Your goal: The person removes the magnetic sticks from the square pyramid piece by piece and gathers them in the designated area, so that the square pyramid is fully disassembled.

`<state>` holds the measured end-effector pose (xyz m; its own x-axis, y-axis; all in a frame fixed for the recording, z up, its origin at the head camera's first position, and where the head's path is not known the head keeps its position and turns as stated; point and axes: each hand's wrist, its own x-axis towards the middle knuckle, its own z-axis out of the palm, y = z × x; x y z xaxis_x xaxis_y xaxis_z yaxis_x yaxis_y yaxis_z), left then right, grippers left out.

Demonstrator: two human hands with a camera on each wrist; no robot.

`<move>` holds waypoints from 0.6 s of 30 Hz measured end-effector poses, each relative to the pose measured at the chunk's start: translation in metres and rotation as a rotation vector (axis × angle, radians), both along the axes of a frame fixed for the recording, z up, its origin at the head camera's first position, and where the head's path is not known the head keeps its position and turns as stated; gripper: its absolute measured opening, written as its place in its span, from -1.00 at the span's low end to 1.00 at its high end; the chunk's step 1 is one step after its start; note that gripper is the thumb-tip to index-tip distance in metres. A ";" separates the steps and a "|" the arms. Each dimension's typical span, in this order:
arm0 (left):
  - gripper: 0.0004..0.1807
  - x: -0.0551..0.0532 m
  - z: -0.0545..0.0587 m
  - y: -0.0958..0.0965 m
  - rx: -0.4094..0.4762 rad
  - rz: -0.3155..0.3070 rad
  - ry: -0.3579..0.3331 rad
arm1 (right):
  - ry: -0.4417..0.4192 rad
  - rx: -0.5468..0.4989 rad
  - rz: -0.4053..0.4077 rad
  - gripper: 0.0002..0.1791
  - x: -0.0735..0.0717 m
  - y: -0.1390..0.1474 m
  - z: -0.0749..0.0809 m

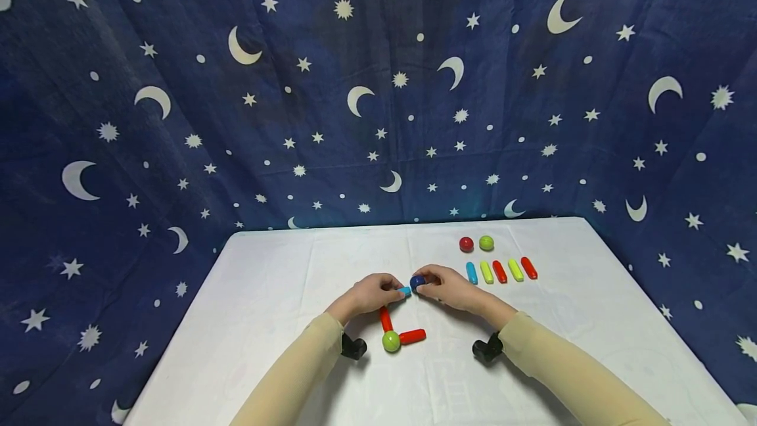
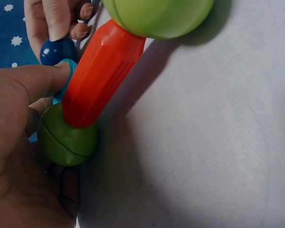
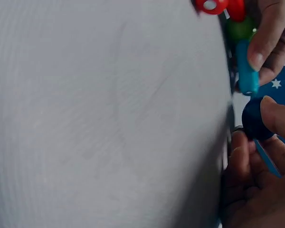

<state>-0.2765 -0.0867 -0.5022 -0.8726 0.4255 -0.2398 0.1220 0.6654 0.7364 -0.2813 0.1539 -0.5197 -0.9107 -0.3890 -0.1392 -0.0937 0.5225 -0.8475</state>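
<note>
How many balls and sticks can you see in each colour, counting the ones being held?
Red ball: 1
Green balls: 3, one visible only in the wrist views
Dark blue ball: 1
Red sticks: 4
Yellow sticks: 2
Light blue sticks: 2
Total: 13

Blue ball (image 3: pixel 252 119) near turquoise rod (image 3: pixel 247 71)

We face a dark blue cloth (image 1: pixel 331 130) with a pale moon-and-star print, hanging around the back and sides of a white-covered table (image 1: pixel 272 281) under soft light.
</note>
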 end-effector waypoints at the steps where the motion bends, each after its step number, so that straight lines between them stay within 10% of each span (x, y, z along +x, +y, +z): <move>1: -0.81 0.000 0.000 0.000 -0.002 0.001 0.001 | -0.001 -0.017 -0.002 -0.62 0.000 0.001 0.002; 18: -0.77 0.004 0.001 -0.004 0.002 -0.012 0.027 | 0.167 -0.048 -0.341 -0.30 -0.021 0.108 0.056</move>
<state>-0.2725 -0.0907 -0.5012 -0.8736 0.4365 -0.2152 0.1499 0.6621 0.7343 -0.3023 0.2619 -0.4637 -0.9975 -0.0622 0.0330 -0.0601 0.5074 -0.8596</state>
